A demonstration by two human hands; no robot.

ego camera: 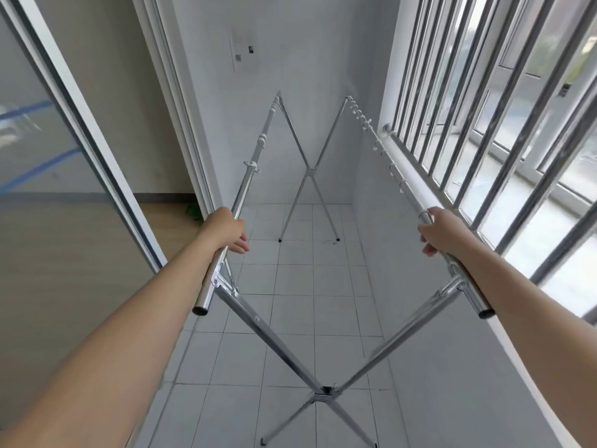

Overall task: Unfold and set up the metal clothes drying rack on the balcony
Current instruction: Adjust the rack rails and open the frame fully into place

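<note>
The metal drying rack point(277, 344) stands spread on the white tiled balcony floor. Its near legs cross in an X below me and a second crossed pair point(309, 171) stands at the far wall. Two long top rails run away from me, wide apart. My left hand point(226, 229) is wrapped around the left rail point(253, 160), just beyond the near joint. My right hand point(444, 231) grips the right rail point(384, 156), which carries several white plastic clips. Both rail ends stick out towards me past my wrists.
A sliding glass door and its white frame point(106, 163) run along the left side. A barred window point(478, 108) over a low white wall lines the right, close to the right rail. The white end wall point(290, 59) closes off the narrow balcony.
</note>
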